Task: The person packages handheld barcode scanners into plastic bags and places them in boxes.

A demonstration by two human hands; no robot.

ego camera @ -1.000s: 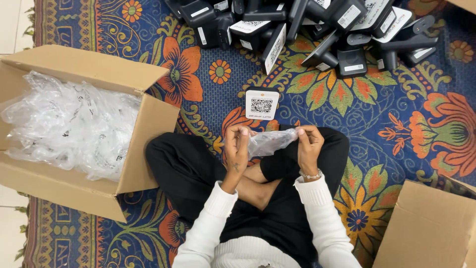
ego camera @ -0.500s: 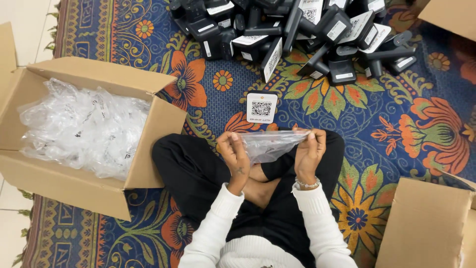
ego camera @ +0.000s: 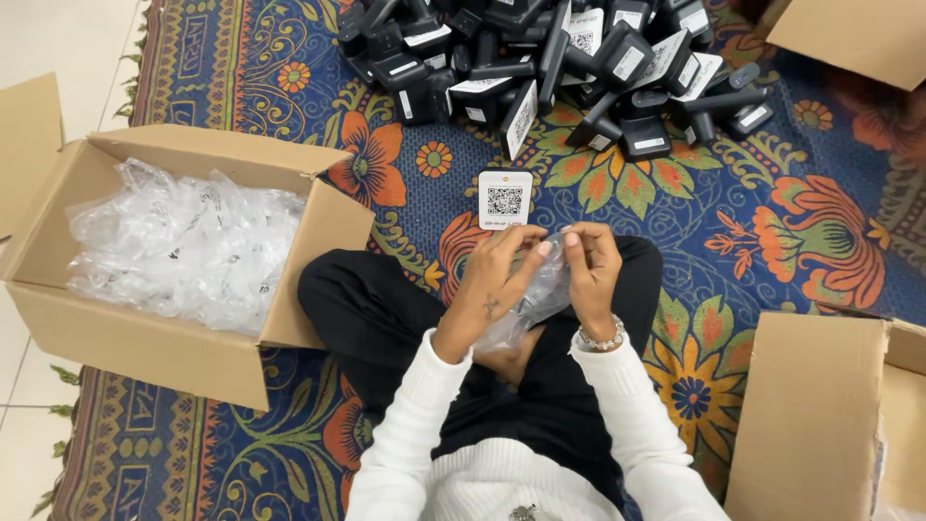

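Note:
I sit cross-legged on a patterned rug. My left hand (ego camera: 494,280) and my right hand (ego camera: 590,273) both pinch the top of a clear plastic bag (ego camera: 529,304), which hangs down between them over my lap. A white card with a square code pattern (ego camera: 504,200) lies on the rug just beyond my fingers. Further out is a heap of several black stands with white labels (ego camera: 559,68).
An open cardboard box (ego camera: 145,338) full of clear plastic bags (ego camera: 183,246) stands at my left. Another cardboard box (ego camera: 820,425) sits at my right, and a third box corner (ego camera: 854,34) shows at the top right. Tiled floor borders the rug (ego camera: 772,222) on the left.
The bag was stretched out sideways between my hands; now my hands have come closer together and the bag hangs downward. The view has shifted slightly.

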